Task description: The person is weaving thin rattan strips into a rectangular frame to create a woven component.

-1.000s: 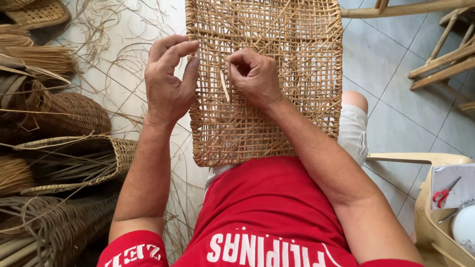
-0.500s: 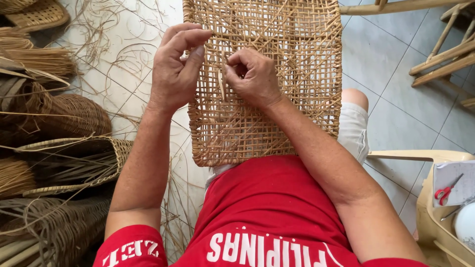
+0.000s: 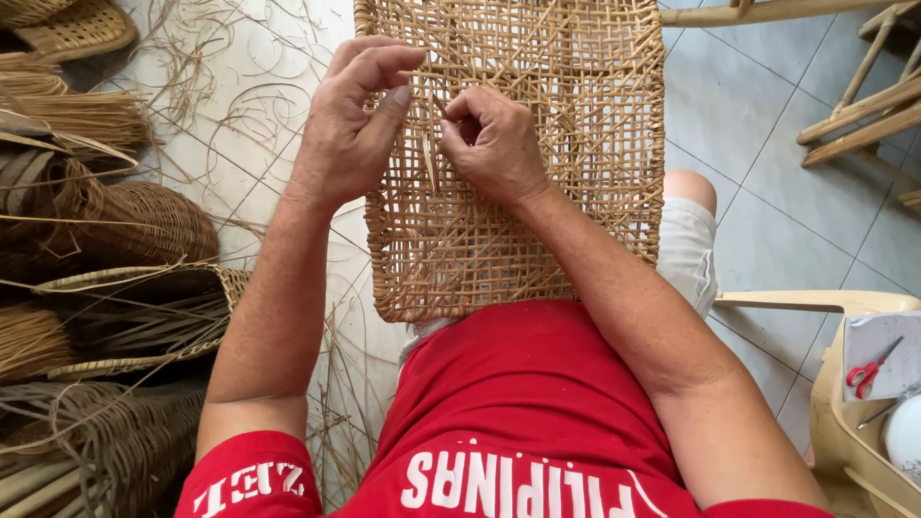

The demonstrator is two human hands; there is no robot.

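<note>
Tan open-weave cane panel rests on the lap, largely woven (far edge out of view); left hand and right hand pinch one thin cane strand.

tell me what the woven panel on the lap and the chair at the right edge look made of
Woven panel: looks like natural cane or rattan strips, tan and matte, in an open lattice with loose strand ends. Chair: probably moulded plastic, cream, smooth with a slight sheen and rounded edges.
</note>
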